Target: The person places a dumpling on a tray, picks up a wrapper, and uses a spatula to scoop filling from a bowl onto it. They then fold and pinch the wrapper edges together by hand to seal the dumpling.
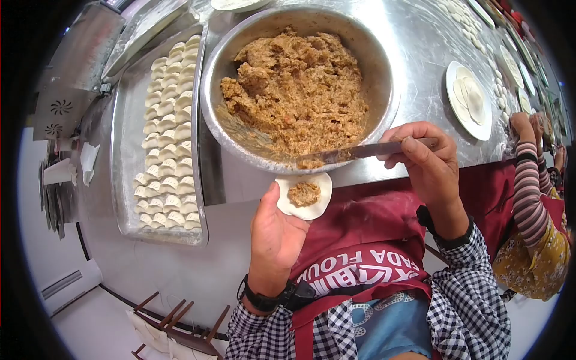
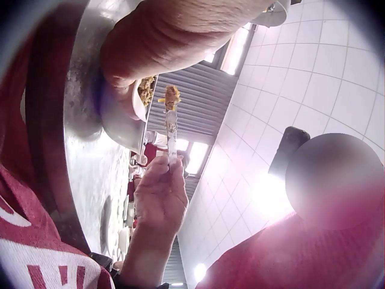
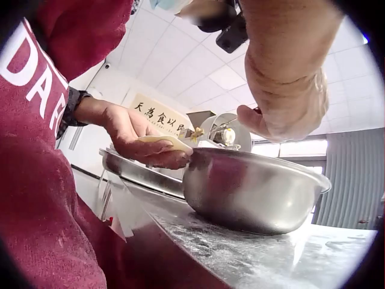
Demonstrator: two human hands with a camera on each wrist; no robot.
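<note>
We are finding the left hand (image 1: 277, 234) turned palm up, its fingers supporting a round dough wrapper (image 1: 284, 203) from beneath while the thumb is bearing on the edge; the hand is partly closed about it. The wrapper is lying just beside the near rim of the metal bowl (image 1: 379, 84), and a small portion of filling (image 1: 305, 194) is sitting at its middle.

We are seeing the right hand (image 1: 429, 153) closed in a pinch, thumb against fingers, and gripping the end of a flat, narrow spatula (image 1: 366, 150). The blade is pointing toward the left, its tip carrying a smear of filling and overlapping the near rim of the bowl in the head view; we are unable to tell whether it is touching the metal.

We are noting that the bowl is holding a large mass of brown filling (image 1: 300, 90). To its left, pleated dumplings (image 1: 168, 144) are lying in close rows in a metal tray (image 1: 128, 180). To its right, flat wrappers (image 1: 471, 99) are resting on a white plate (image 1: 485, 127).
</note>
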